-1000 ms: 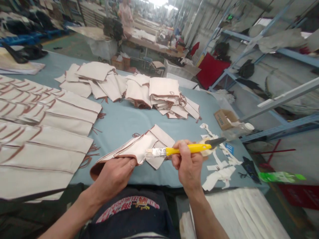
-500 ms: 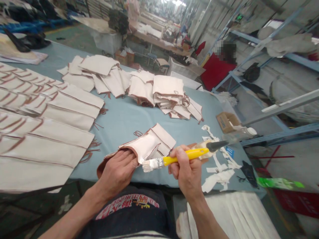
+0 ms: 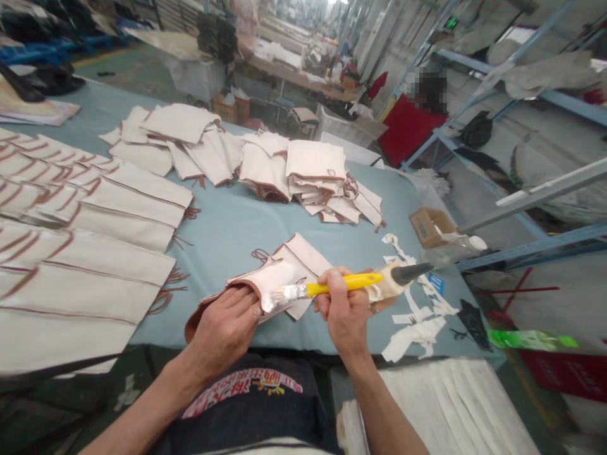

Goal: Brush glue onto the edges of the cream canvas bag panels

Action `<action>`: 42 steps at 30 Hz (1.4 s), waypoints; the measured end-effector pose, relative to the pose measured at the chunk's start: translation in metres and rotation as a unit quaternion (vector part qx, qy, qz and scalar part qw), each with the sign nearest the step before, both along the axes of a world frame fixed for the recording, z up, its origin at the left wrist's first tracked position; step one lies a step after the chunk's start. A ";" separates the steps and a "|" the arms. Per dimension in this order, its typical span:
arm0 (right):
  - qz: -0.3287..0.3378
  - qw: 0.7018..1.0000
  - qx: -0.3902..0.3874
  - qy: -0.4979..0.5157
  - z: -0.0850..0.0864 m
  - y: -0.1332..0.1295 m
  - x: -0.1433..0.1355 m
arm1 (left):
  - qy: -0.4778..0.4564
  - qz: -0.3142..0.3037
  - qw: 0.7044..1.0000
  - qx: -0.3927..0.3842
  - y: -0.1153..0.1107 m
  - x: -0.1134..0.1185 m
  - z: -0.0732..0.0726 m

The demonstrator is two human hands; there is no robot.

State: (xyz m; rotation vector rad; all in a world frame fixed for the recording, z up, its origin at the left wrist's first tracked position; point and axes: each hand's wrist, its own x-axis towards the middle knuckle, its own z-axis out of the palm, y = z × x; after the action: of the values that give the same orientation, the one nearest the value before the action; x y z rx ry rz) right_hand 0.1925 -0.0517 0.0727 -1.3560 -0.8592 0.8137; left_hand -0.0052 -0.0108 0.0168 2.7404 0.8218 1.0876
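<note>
Soft cream piece with brown edging [image 3: 279, 275]: is lying at lower centre of frame; left hand [image 3: 226, 325] is keeping its fingers under the edge, fingertips hidden, grasp unclear. Yellow-handled flat brush [image 3: 364, 280]: right hand [image 3: 345, 311] is grasping it, whitened bristles touching the piece.

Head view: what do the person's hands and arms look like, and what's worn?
The left hand and right hand wear no gloves or visible wristwear. The forearms show no sleeves. Dark clothing between them bears pink-red and white lettering.
</note>
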 end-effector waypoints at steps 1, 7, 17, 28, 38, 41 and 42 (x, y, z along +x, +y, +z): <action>0.018 1.000 -0.007 0.002 0.001 -0.002 -0.002 | 0.001 0.000 1.000 0.001 0.000 0.000 0.000; 0.001 1.000 -0.005 0.002 0.004 -0.008 0.000 | -0.010 -0.007 1.000 -0.013 0.002 0.003 -0.001; 0.051 0.997 -0.033 0.040 -0.008 0.000 -0.014 | -0.007 -0.016 1.000 0.010 0.007 0.004 -0.009; -0.066 0.990 0.016 0.122 -0.028 0.012 0.015 | -0.072 0.013 0.929 -0.362 0.005 0.003 0.009; 0.035 0.984 0.172 -0.027 -0.022 0.002 0.008 | -0.160 -0.017 0.779 -0.606 0.017 0.000 0.045; 0.076 0.960 0.223 -0.148 -0.022 0.006 0.007 | -0.189 -0.037 0.701 -0.687 0.012 0.003 0.045; 0.079 0.950 0.238 -0.183 -0.021 0.007 0.008 | -0.201 -0.044 0.676 -0.708 0.011 0.003 0.045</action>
State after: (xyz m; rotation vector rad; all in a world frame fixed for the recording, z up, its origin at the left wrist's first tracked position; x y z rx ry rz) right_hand 0.2001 -0.0449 0.0515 -1.0234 -1.3721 0.4316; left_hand -0.0022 0.0000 0.0615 1.1363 0.8480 0.5028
